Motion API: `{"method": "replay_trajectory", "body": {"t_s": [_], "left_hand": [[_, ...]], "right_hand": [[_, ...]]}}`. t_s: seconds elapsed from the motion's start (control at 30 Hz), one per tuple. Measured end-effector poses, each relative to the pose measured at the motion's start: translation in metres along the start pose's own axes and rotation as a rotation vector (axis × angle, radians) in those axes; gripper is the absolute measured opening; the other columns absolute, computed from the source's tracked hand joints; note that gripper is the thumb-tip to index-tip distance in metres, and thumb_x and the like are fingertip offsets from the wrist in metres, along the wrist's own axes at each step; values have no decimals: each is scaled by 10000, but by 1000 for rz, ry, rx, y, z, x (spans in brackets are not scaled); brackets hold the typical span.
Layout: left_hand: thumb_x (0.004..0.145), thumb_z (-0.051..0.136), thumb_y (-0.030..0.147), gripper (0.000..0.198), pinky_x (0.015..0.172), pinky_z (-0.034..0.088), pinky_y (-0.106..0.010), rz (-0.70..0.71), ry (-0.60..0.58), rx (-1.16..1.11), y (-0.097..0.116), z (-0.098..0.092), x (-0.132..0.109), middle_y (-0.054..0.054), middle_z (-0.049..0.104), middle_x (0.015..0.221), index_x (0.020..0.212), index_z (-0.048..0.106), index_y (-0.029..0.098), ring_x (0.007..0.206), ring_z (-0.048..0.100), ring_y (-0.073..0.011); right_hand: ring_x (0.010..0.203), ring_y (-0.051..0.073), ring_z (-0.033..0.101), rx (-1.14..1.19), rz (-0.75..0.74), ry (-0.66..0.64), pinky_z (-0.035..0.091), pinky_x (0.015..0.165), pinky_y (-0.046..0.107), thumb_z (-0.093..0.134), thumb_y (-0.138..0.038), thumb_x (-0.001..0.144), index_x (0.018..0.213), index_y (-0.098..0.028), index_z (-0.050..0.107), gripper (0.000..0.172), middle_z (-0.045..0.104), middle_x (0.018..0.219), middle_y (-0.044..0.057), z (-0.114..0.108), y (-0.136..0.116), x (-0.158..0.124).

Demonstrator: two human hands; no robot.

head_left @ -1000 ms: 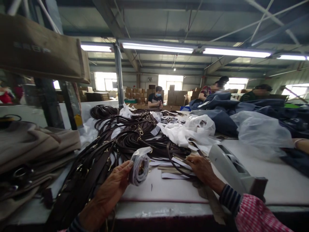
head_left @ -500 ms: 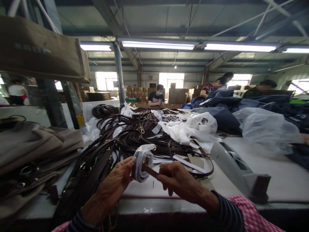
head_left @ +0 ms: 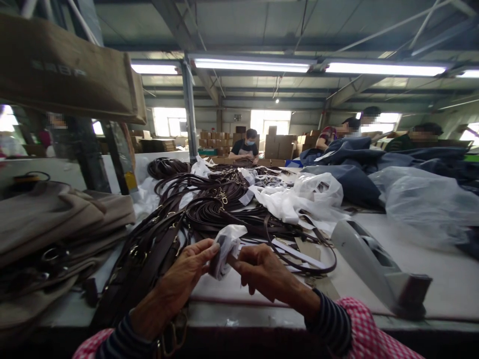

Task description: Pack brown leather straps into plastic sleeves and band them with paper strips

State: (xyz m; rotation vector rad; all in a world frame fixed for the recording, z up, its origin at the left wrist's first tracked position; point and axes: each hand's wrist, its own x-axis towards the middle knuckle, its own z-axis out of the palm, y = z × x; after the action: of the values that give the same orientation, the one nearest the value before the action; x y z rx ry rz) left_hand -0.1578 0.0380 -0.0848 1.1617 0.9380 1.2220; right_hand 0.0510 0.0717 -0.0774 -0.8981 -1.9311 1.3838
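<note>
My left hand (head_left: 183, 276) pinches a rolled strap wrapped in thin white plastic (head_left: 227, 249), thumb on its near left side. On the other side, my right hand (head_left: 264, 273) has its fingers closed on the brown strap's end (head_left: 232, 261), which sticks out of the roll. The roll is held just above the table's near edge. Behind it lies a large heap of dark brown straps (head_left: 209, 212) with gold-coloured metal clasps. How the strap lies inside the plastic cannot be made out.
A grey tape dispenser (head_left: 374, 264) stands at the right. White plastic wrapping (head_left: 288, 202) and dark blue cloth (head_left: 344, 184) lie farther back. Taupe bags (head_left: 56, 219) are piled at the left. A masked person (head_left: 245, 147) works across the table; others are at the far right.
My right hand has come closer to the roll, so less of the strap's end shows between hand and roll. The roll has turned slightly. The whole view has shifted a little.
</note>
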Motion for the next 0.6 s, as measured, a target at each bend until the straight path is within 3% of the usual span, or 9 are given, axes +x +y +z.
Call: {"method": "replay_trajectory", "body": {"t_s": [0.1,0.2,0.37,0.47,0.6], "left_hand": [[902,733,523,378,710,493,-283,-12,-53,15,-4,6,-1,-60,681,872,952,741,148,764,574,-174],[922,693,540,404,705,479,-291,6,-68,60,-5,9,-1,-57,669,804,923,741,139,746,576,-183],[860,754,544,412,659,413,-247,23,13,103,-2,3,-1,-24,606,777,821,711,135,707,485,-144],[843,754,568,440,656,396,-248,13,7,111,0,-1,1,-21,585,764,805,707,133,693,461,-143],[862,689,573,441,606,360,-268,23,-32,276,-2,0,4,-5,538,680,736,667,151,626,442,-149]], "right_hand": [[455,87,538,33,-86,19,448,429,169,570,-227,856,789,-141,702,171,602,602,-21,6,3,9],[461,103,557,139,-66,9,440,422,183,595,-266,846,817,-137,705,172,627,624,-2,6,4,11],[683,188,713,358,-64,-2,511,561,237,635,-326,882,1144,-184,660,299,725,844,47,-3,15,-10],[862,209,711,159,-176,-45,508,619,246,635,-263,906,1164,-213,708,273,721,993,71,-6,24,-22],[868,180,652,-381,-515,29,497,734,273,537,-144,971,1140,-227,736,274,709,1005,74,-3,30,-28]]}}
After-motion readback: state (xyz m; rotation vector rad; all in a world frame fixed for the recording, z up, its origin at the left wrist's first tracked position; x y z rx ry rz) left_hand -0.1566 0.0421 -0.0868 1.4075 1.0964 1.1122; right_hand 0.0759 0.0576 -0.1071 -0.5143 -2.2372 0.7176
